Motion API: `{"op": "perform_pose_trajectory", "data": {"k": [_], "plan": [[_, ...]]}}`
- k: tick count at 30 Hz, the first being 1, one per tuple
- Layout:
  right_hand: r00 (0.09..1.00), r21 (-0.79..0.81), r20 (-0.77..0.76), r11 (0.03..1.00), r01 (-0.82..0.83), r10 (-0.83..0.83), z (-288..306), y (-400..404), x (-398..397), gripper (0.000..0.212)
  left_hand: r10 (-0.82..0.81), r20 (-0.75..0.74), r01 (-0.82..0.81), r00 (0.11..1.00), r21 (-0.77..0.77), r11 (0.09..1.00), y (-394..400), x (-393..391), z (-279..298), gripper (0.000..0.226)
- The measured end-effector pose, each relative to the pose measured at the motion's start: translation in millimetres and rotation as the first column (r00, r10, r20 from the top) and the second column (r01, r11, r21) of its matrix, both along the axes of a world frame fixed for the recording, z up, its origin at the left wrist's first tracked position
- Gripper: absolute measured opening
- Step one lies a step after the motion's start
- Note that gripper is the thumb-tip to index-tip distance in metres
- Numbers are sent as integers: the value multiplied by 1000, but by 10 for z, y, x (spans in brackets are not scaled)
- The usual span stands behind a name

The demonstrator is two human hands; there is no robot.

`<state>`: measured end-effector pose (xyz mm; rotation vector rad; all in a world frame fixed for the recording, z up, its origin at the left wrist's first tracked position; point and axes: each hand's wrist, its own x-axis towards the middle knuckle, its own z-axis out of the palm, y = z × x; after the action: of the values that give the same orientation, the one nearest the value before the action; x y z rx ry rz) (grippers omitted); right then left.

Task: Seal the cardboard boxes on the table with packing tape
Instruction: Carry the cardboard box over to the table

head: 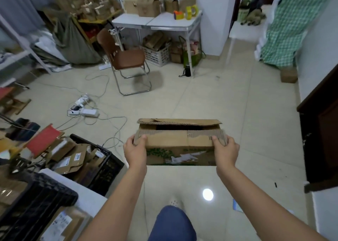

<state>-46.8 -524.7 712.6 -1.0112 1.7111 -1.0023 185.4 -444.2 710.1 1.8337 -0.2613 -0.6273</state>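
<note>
A: Fingers first. We see our left hand [135, 148] curled round the left end of the cardboard box [180, 145], thumb on the near face, the other fingers wrapped over a torn end flap.

B: And our right hand [225, 149] mirrors it at the right end: thumb on the near face, fingers folded over that end's ragged flap. Both grips are closed on the cardboard, not spread.

A: Where do we have the box?

B: Held in the air before us, above the tiled floor [210, 98], well apart from the white folding table [157, 22] at the far wall.

A: Its long axis?

B: It runs left to right between our hands. The opening faces up and slightly away from us; the far flap [179, 121] is raised, leaving a dark gap, so the top is not sealed.

A: Tape?

B: Yellow tape rolls [191, 11] sit on the table's right part, beside other brown boxes [146, 6].
</note>
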Motion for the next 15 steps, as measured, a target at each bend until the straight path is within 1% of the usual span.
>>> {"op": "perform_pose_trajectory", "data": {"k": [7, 15], "plan": [[1000, -49, -7, 999, 14, -15, 53, -993, 340, 42, -3, -2, 3, 1000, -27, 1000, -1026, 344, -38, 34], [999, -49, -53, 999, 5, -7, 147, -2303, 1135, 44, 8, -64, -10, 998, -31, 999, -2255, 1124, 3, 29]]}}
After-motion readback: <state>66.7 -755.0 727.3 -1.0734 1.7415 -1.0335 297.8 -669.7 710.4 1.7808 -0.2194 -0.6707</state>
